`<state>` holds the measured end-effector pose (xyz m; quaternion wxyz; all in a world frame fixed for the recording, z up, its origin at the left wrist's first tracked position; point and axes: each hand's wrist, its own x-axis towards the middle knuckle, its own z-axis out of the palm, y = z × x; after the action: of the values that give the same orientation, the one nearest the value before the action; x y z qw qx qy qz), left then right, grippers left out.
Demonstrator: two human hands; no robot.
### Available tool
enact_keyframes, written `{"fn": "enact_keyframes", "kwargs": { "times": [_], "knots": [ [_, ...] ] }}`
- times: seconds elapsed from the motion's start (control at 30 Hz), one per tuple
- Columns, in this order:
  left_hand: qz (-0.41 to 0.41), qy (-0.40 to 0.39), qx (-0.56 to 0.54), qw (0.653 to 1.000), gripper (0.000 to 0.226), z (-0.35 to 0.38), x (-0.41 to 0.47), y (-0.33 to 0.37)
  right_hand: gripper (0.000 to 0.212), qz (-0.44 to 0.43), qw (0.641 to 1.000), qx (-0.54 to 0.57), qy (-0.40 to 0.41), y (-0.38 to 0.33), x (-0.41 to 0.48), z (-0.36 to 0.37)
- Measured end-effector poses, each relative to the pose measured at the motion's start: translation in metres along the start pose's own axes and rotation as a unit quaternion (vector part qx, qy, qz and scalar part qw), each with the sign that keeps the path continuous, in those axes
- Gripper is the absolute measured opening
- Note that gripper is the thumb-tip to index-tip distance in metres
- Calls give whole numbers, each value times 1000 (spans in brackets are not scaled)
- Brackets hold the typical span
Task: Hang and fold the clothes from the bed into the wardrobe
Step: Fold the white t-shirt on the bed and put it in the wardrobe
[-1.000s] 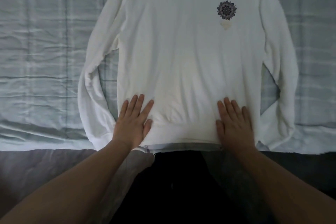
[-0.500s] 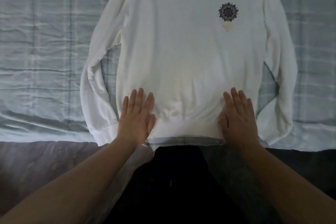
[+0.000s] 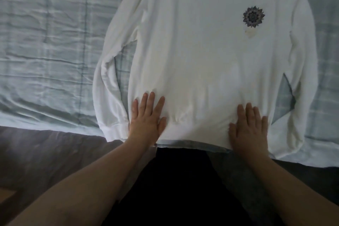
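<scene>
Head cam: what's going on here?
A person stands at a bed with a white long-sleeved sweatshirt spread on it front up, its flower emblem showing. The left hand and the right hand both lie flat on the lower part of the sweatshirt just above the hem, fingers straight, pressing the fabric down. The sleeves lie alongside the body. Nothing is folded yet, and no wardrobe is in view.
</scene>
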<state>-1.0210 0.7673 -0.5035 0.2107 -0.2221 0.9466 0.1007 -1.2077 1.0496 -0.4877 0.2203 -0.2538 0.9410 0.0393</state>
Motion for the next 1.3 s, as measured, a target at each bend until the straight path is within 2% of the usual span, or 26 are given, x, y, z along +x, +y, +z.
{"fn": "enact_keyframes", "kwargs": {
  "times": [0.1,0.27,0.33,0.4,0.53,0.63,0.73,0.8,0.87,1.0,1.07,1.3],
  "knots": [
    [-8,5,-35,999,65,-19,0,4,65,-28,999,29,21,-27,9,-26],
    [-70,74,-118,988,59,-49,6,-11,60,-187,978,76,58,-103,53,-64],
    [-113,106,-145,977,60,-59,6,-27,57,-250,964,76,48,-139,74,-76],
    [-154,136,-179,962,63,-65,1,-41,56,-297,952,66,26,-169,89,-85],
    [-315,169,-236,904,57,-72,-16,-82,58,-393,917,63,0,-240,113,-91],
    [-393,134,-277,867,48,-65,-27,-108,60,-440,895,73,-3,-285,119,-83],
    [-437,27,-345,830,34,-59,-22,-131,57,-467,881,71,-4,-320,119,-70],
    [-422,1,-364,830,24,-61,-19,-141,54,-478,875,71,2,-339,116,-64],
    [-393,15,-389,833,16,-71,-17,-152,52,-475,877,67,6,-355,111,-61],
    [-347,40,-478,806,11,-98,-18,-193,50,-452,889,69,20,-386,98,-69],
    [-321,53,-497,805,8,-107,-18,-223,51,-458,887,61,19,-403,93,-72],
    [-208,54,-440,872,10,-141,2,-354,56,-415,910,19,-3,-490,91,-79]
  ]
}}
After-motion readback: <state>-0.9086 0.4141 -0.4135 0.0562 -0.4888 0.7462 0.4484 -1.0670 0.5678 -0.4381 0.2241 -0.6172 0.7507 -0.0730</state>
